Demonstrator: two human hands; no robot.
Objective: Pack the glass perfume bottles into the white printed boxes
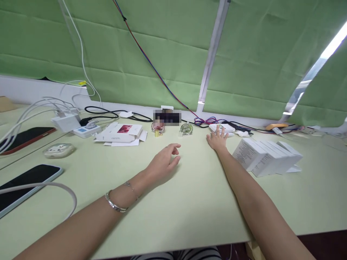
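Observation:
My right hand [217, 140] reaches toward the back of the table, its fingers spread over the near edge of a flat white box [227, 129] with a small picture on it. My left hand [165, 159] hovers over the middle of the table, empty, with fingers loosely curved and apart. Beyond it stand a round clear glass bottle with a green tint [186, 128] and a similar reddish bottle [158, 128], each with its small cap part in front. Flattened white boxes [119, 133], the top one bearing a red picture, lie to the left of the bottles.
Several white boxes [267, 156] lean together at right. On the left are a phone [29, 182], a second phone [29, 139], an earbud case [59, 150], a white charger [65, 122] and a power strip [86, 129]. Cables run along the back below the green blind [162, 47].

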